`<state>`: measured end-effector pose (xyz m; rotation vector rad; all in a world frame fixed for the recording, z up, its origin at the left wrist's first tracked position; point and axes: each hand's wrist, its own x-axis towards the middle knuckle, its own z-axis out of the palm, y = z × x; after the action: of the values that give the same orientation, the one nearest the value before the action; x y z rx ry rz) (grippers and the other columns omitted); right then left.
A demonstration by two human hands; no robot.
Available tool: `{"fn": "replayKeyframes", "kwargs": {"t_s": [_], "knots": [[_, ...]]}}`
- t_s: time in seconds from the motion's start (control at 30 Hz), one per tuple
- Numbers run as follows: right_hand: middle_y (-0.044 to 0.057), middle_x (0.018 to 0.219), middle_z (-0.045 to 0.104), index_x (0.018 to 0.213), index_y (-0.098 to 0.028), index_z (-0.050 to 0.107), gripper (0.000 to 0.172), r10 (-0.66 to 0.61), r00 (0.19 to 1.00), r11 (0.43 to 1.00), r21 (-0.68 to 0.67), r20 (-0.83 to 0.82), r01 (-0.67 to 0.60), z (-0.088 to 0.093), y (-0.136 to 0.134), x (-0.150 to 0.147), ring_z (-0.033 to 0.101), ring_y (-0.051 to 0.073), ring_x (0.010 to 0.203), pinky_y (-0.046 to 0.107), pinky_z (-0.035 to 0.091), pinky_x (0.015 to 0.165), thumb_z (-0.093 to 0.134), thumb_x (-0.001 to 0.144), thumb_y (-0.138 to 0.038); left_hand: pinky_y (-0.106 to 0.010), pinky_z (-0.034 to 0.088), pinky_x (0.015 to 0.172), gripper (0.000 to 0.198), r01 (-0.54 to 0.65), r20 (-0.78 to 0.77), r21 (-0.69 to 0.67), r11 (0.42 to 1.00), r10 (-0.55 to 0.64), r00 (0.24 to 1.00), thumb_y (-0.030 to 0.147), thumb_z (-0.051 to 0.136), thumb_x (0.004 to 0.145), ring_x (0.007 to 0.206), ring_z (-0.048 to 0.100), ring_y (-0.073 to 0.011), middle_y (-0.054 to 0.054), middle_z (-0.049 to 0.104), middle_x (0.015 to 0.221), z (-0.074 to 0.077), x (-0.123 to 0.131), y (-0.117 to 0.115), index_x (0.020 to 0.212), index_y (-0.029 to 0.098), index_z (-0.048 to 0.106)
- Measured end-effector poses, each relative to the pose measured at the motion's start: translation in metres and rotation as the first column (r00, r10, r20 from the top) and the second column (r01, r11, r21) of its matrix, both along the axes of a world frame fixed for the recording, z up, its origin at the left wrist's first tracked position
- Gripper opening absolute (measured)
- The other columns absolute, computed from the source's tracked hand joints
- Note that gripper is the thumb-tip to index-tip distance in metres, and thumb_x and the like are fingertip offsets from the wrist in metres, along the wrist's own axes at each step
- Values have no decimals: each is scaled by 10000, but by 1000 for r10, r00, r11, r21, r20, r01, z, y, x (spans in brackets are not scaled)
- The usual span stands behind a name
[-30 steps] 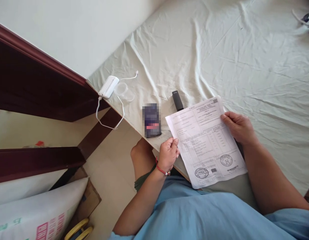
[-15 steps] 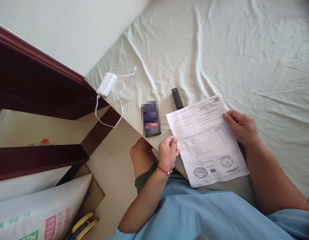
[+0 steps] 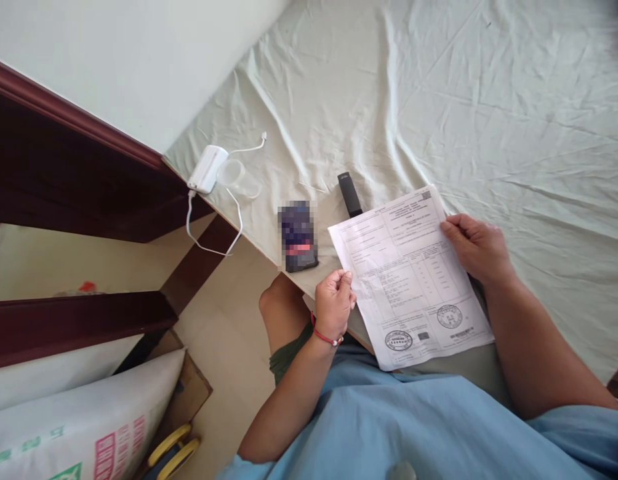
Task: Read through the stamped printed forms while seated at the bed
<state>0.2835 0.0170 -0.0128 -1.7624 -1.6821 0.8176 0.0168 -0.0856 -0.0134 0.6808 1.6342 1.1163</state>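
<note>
A printed paper form [image 3: 413,280] with tables, text and two round ink stamps is held up over the bed edge and my lap. My left hand [image 3: 335,301], with a red cord bracelet at the wrist, pinches the sheet's left edge between thumb and curled fingers. On the opposite side, my right hand [image 3: 479,247] grips the upper right edge, thumb on top and fingers behind. The edges suggest more than one sheet. Just beyond the top edge lies a black stick-like object [image 3: 349,193], partly covered by the paper. A phone [image 3: 299,237] with a blurred screen rests left of the form.
On the pale bed sheet [image 3: 439,87], a white power bank [image 3: 207,169] with a white cable sits by a clear plastic cup [image 3: 233,175]. Dark red wooden furniture [image 3: 79,153] stands left. Below are a printed white sack [image 3: 89,413] and a yellow-rimmed object [image 3: 173,448].
The whole view has shifted slightly, so things appear a little further left. Both hands keep their hold on the paper form; otherwise little differs.
</note>
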Motion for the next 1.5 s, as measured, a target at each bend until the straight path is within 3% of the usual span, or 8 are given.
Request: {"fn": "replayKeyframes", "kwargs": {"t_s": [0.5,1.1,1.5], "knots": [[19,695,672,906,-290,700,245,32,999,999,2,29,-32,2,0,-2,614,241,688,385,454,691,575,965,-492,-190,267,434,483,107,-13,-27,994,-107,994,592,715,883,415,394,-44,79,417,536,0,-5,1,709,201,492],[18,704,667,890,-291,699,247,26,1000,1000,-7,-13,-27,0,-1,-1,612,240,688,390,451,685,589,958,-502,-193,251,431,500,150,-11,-19,988,-150,989,635,695,870,398,419,-57,66,448,493,-3,-9,2,710,209,487],[28,675,658,892,-267,700,259,25,998,1000,7,49,-25,-1,0,-2,613,241,675,387,439,690,576,947,-488,-195,247,442,402,150,-69,-46,988,-153,986,531,628,922,393,404,-61,69,442,463,-3,-8,2,718,213,491]]}}
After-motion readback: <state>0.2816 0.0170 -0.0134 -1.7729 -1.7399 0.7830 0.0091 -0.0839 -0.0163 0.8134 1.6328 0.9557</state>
